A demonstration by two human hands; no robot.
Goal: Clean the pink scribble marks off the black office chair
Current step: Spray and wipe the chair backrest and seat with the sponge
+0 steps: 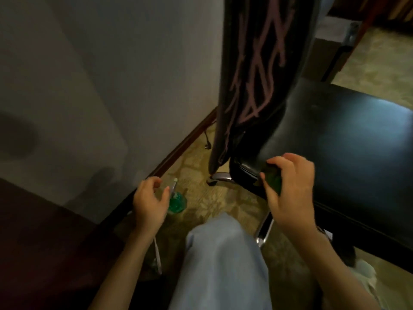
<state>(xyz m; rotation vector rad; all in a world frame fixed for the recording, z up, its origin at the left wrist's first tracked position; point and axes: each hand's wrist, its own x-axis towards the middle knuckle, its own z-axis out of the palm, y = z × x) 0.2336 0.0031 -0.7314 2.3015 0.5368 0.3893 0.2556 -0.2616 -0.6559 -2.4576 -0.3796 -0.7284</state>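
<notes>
One black office chair (335, 135) stands on the patterned carpet (207, 198) close to a pale wall (111, 63), its backrest upright at the top of the view and its glossy seat spreading to the right. The pink scribble marks (253, 113) run as many crossing strokes down the backrest, from its top edge almost to where it meets the seat. The right hand (290, 193) is at the seat's near corner, its fingers and thumb curled round one small dark green pad (271, 179) (sponge or cloth, the blur does not say which). The left hand (148, 203) hangs lower, just beside one spray bottle (176, 203) of green liquid that stands on the carpet; its fingers are loosely curled and hold nothing, and whether the thumb touches the nozzle cannot be told. Any label on the bottle is too blurred to read. One knee in light blue cloth (223, 253) rises between the two forearms.
</notes>
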